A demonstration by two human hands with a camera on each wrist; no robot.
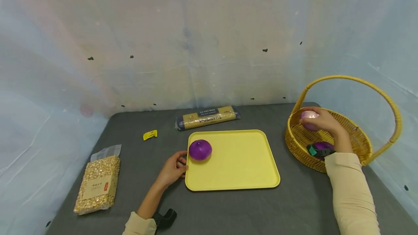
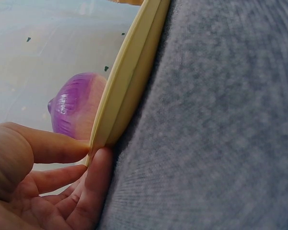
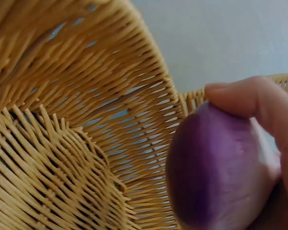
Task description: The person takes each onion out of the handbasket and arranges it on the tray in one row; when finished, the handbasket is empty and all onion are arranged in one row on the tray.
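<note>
My left hand (image 1: 174, 168) pinches the left edge of a yellow tray (image 1: 235, 162), thumb and finger on its rim in the left wrist view. A purple onion (image 1: 200, 150) with a pointed tip sits at the tray's upper left, close to that hand. On the right, my right hand (image 1: 321, 120) is over a wicker basket (image 1: 295, 149), gripping a round purple-and-white vegetable (image 3: 216, 167). The right wrist view has it beside the woven wall, palm side mostly hidden. Under that wrist, another purple thing (image 1: 323, 145) lies in the basket, partly covered.
A packet of spaghetti (image 1: 209, 117) lies behind the tray. Left of it is a small yellow wrapped piece (image 1: 150, 135), and a clear bag of yellow kernels (image 1: 99, 184) lies at far left. The basket's tall handle (image 1: 352, 78) arches above its rim. A pale curtain hangs behind the grey table.
</note>
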